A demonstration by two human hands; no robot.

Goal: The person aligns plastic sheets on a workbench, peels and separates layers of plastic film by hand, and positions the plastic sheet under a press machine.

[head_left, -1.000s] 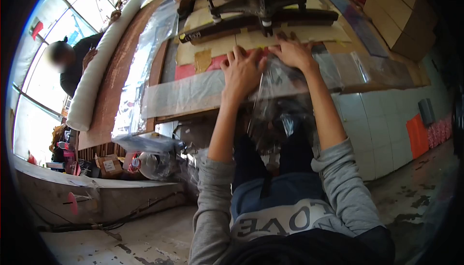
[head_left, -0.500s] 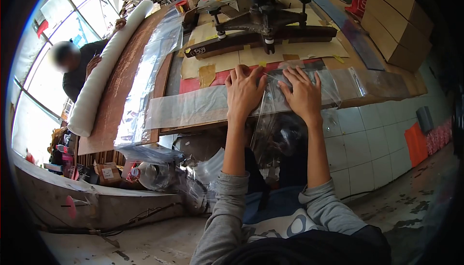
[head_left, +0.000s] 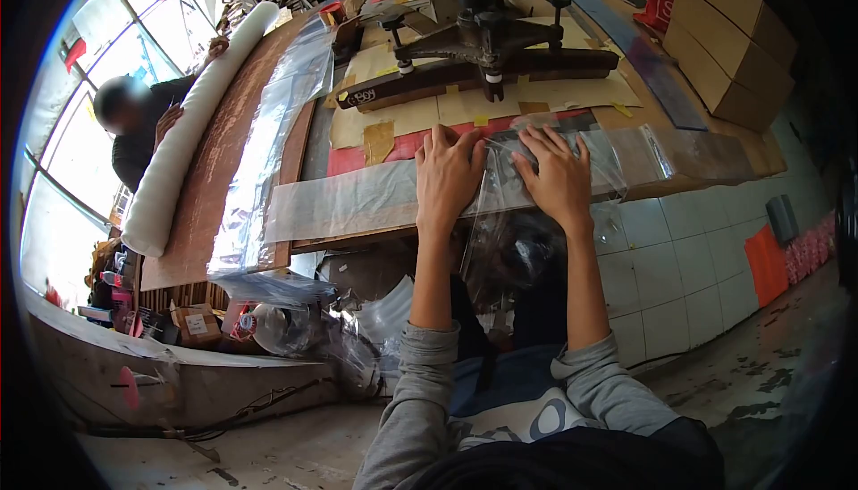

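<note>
My left hand (head_left: 447, 173) lies palm down on a clear plastic sheet (head_left: 500, 177) at the near edge of the bench, fingers bent at the tips and thumb apart. Beside it, my right hand (head_left: 556, 170) rests on the same sheet with its fingers spread. Folds of the film run between both hands, and part of it hangs over the edge towards my lap. A red strip (head_left: 375, 157) and a cream board (head_left: 545, 95) lie just beyond my fingertips. Above the board stands a dark metal press bar (head_left: 411, 88) on a bracket.
A stack of clear plastic sheets (head_left: 268, 150) lies to the left, by a thick white roll (head_left: 197, 132). Another person's hand (head_left: 168, 122) touches that roll. Cardboard boxes (head_left: 724, 52) stand at the right. Loose plastic (head_left: 371, 338) and a carton (head_left: 197, 322) are below at left.
Both hands stay on the plastic sheet with hardly any movement. The whole view has shifted slightly, and the other person's head has turned a little.
</note>
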